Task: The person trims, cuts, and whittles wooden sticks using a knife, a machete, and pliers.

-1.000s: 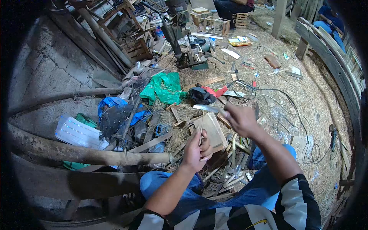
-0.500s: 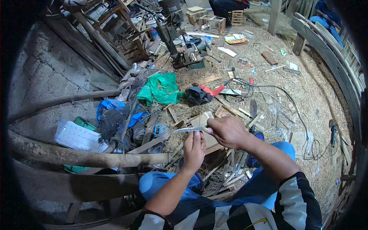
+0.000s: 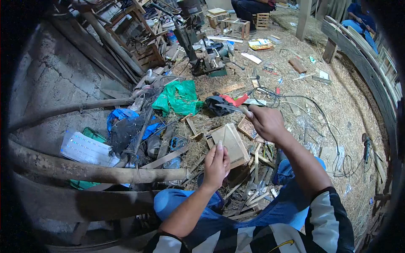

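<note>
My right hand (image 3: pixel 268 123) is closed around the pale handle of a knife (image 3: pixel 229 108), its blade pointing left and held up in front of a black bundle. Lower and to the left, my left hand (image 3: pixel 216 168) is closed with thumb and fingers pinched together. A thin pale stick (image 3: pixel 223 135) stands upright from its fingertips, hard to see against the wood behind. Beyond that hand lies a flat wooden box (image 3: pixel 236 145), apart from the knife.
Wood offcuts (image 3: pixel 253 196) litter the floor between my knees. A green plastic bag (image 3: pixel 178 98), a red power tool (image 3: pixel 236 99) and loose cables (image 3: pixel 312 99) lie ahead. A bamboo pole (image 3: pixel 101 173) crosses at left. Two people sit farther back.
My right hand has moved up and to the right with the knife, off the stick at my left fingertips. My left hand has dipped slightly and still pinches the stick.
</note>
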Demonstrator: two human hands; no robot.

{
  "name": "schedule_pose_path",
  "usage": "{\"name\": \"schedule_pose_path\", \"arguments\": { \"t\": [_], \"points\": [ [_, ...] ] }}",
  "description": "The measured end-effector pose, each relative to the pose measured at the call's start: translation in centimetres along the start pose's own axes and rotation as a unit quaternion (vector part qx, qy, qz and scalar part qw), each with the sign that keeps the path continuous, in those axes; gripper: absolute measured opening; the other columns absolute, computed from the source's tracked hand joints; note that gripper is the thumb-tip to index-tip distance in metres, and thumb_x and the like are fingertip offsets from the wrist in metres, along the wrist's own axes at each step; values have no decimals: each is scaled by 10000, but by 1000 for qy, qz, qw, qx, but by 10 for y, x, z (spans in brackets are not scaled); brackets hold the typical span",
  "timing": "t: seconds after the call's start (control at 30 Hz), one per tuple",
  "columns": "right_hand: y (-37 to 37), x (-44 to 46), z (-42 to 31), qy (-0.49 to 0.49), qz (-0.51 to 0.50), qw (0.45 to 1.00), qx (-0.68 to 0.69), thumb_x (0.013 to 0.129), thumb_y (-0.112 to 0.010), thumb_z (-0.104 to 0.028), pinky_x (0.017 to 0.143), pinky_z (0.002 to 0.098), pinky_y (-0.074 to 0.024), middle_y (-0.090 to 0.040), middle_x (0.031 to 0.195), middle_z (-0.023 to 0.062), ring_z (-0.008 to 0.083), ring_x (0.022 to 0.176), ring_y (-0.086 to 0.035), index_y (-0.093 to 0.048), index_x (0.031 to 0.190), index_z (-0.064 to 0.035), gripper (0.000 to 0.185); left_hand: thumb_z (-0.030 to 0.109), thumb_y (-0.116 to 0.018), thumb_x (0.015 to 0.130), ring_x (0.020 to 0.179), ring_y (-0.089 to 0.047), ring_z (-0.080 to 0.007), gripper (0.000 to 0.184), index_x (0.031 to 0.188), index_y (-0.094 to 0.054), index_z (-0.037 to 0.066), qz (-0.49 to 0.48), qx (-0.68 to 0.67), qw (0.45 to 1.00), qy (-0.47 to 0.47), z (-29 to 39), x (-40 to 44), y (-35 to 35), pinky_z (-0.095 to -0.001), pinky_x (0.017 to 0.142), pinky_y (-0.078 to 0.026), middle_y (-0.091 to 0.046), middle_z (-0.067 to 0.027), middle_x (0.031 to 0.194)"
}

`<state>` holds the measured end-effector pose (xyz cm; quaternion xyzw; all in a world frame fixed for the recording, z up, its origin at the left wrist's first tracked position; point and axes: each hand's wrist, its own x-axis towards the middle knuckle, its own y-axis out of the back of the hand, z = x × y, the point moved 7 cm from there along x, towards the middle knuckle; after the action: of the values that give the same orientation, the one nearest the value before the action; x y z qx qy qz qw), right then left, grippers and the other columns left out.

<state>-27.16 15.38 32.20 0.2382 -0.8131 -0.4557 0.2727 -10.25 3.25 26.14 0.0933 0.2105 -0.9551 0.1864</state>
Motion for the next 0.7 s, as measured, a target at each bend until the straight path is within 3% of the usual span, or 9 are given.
{"name": "schedule_pose_path", "arguments": {
  "t": [0.07, 0.1, 0.23, 0.33, 0.5, 0.7],
  "points": [
    [1, -10, -15, 48, 37, 998, 35, 979, -533, -327, 570, 529, -443, -600, 679, 154, 411, 668, -621, -559, 937, -123, 210, 395, -405, 1089, 421, -310, -55, 351, 930, -497, 96, 5, -6, 1000, -8, 4, 1, 0, -233, 358, -255, -345, 47, 570],
    [-4, -16, -23, 73, 20, 997, 33, 998, -501, -419, 549, 526, -464, -634, 710, 145, 392, 656, -638, -550, 935, -132, 298, 358, -410, 1093, 437, -317, -41, 324, 949, -520, 89, 14, 8, 1000, -9, 10, 0, -2, -225, 377, -253, -352, 54, 581],
    [-10, -32, -53, 157, 13, 986, 61, 991, -514, -398, 525, 507, -464, -641, 699, 129, 376, 646, -644, -529, 909, -106, 304, 280, -453, 1088, 485, -326, -20, 257, 1015, -566, 60, 16, 76, 995, -58, 8, 7, 2, -216, 434, -248, -358, 66, 598],
    [-20, -35, -56, 161, -25, 985, 50, 989, -516, -395, 517, 501, -466, -649, 697, 124, 370, 640, -646, -527, 914, -105, 300, 266, -469, 1084, 506, -321, -18, 245, 1024, -572, 52, 23, 109, 989, -96, 5, 8, 5, -221, 466, -248, -362, 68, 602],
    [-21, -32, -52, 154, -29, 987, 27, 984, -523, -391, 525, 510, -470, -660, 699, 129, 372, 639, -651, -526, 925, -110, 287, 273, -468, 1083, 513, -324, -18, 255, 1013, -574, 52, 12, 101, 991, -82, 6, 8, 5, -228, 471, -252, -370, 72, 603],
    [-4, -5, 6, 17, 18, 1000, 13, 997, -517, -404, 570, 524, -442, -605, 704, 152, 415, 667, -615, -545, 903, -123, 298, 275, -466, 1085, 509, -315, -14, 251, 1012, -567, 58, -10, 129, 988, -84, 4, 2, 2, -222, 471, -247, -363, 79, 608]
  ]
}}
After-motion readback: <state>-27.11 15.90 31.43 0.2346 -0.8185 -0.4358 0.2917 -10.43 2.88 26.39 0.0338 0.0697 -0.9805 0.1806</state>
